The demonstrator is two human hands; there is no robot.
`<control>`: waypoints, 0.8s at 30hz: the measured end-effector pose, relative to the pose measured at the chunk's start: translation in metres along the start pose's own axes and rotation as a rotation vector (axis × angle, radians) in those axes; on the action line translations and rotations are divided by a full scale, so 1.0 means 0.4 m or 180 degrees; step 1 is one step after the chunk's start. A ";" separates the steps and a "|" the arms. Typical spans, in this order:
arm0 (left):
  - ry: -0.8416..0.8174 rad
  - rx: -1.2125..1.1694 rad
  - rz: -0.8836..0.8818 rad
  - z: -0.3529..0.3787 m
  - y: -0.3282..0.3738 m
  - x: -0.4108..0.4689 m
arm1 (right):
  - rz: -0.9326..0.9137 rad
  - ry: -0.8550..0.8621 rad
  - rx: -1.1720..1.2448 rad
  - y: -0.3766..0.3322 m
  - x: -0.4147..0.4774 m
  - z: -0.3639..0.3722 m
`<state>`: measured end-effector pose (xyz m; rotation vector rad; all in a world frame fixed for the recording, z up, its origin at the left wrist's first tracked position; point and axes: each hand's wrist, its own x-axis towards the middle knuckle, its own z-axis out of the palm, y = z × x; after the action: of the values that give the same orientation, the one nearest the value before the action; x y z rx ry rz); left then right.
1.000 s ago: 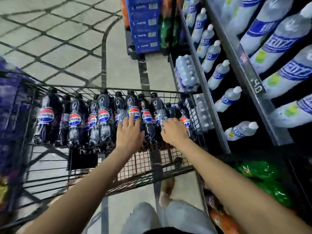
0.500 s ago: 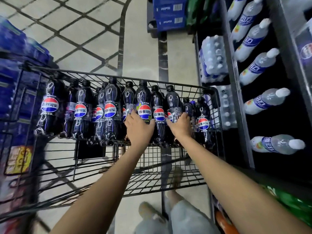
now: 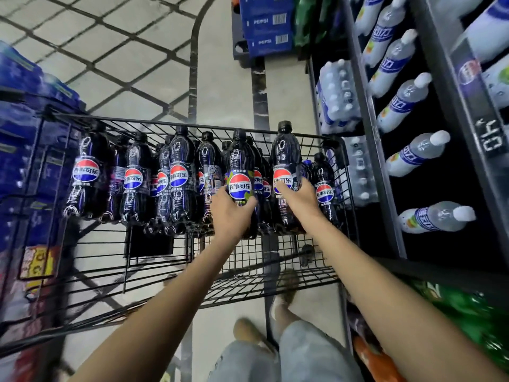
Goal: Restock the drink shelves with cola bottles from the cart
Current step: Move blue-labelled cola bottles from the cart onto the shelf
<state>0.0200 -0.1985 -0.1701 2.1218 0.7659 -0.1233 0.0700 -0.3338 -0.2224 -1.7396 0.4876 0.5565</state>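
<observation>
While reaching into cart, gripping left bottle in left hand, right bottle in right hand, latter higher than row.

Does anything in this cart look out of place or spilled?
The cola bottle in the left hand has green patches on its label, unlike its neighbours. The second bottle, in the right hand, sits higher than the row, likely lifted. No spill or damage shows.

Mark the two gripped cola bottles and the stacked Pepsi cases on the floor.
green-labelled cola bottle (image 3: 240, 186): head view, on its front label.
raised cola bottle (image 3: 285, 150): head view, on its upper body.
Pepsi cases (image 3: 268, 44): head view, on the lowest box's front.
</observation>
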 end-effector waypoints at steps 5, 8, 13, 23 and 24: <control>-0.0273 -0.0390 0.0315 -0.024 0.003 -0.099 | -0.0171 -0.0047 0.0524 0.015 -0.095 -0.063; -0.0545 -0.0528 0.0439 -0.035 -0.003 -0.152 | -0.0117 0.0046 0.0692 0.045 -0.163 -0.085; -0.0873 -0.0709 0.0840 -0.055 -0.010 -0.253 | -0.0180 0.0358 0.1166 0.113 -0.309 -0.096; -0.1748 -0.0720 0.1479 -0.118 -0.108 -0.529 | -0.0541 0.1305 0.1548 0.283 -0.709 -0.087; -0.1833 -0.0710 0.1523 -0.118 -0.120 -0.565 | -0.0577 0.1418 0.1511 0.308 -0.755 -0.093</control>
<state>-0.1977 -0.2496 -0.0957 1.8583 -0.0678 -0.3523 -0.2397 -0.3881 -0.1289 -1.4207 0.7000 -0.0861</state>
